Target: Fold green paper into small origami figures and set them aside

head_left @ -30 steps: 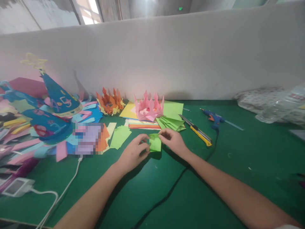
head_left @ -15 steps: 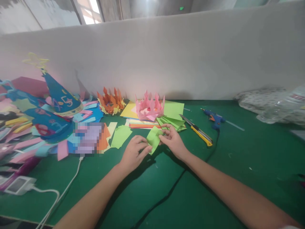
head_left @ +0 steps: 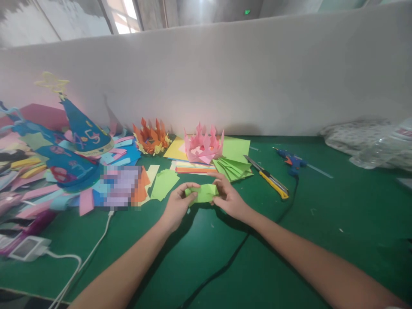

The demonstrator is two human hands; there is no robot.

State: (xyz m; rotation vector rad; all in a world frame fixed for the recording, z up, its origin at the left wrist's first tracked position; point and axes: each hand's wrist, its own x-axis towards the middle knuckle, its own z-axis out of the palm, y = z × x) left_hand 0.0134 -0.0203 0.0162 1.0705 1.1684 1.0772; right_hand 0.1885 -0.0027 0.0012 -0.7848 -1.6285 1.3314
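Note:
A small folded piece of light green paper point(head_left: 203, 193) is held just above the green table point(head_left: 322, 223) between both hands. My left hand point(head_left: 176, 205) pinches its left end with thumb and fingers closed. My right hand point(head_left: 229, 198) grips the right end, fingers curled on it. Right behind the hands lies a stack of folded green paper pieces point(head_left: 232, 167), and a loose green sheet point(head_left: 164, 183) lies to the left.
A pink paper crown point(head_left: 203, 145) and an orange one point(head_left: 150, 137) stand by the white partition. A yellow utility knife point(head_left: 269, 177) and blue glue gun point(head_left: 291, 160) lie right. Blue paper hats point(head_left: 84, 131) and scraps fill the left; a black cord point(head_left: 225, 266) runs under my right arm.
The green piece has been turned from upright to lying crosswise between the hands. Both hands have shifted slightly toward me and now hold it by its two ends.

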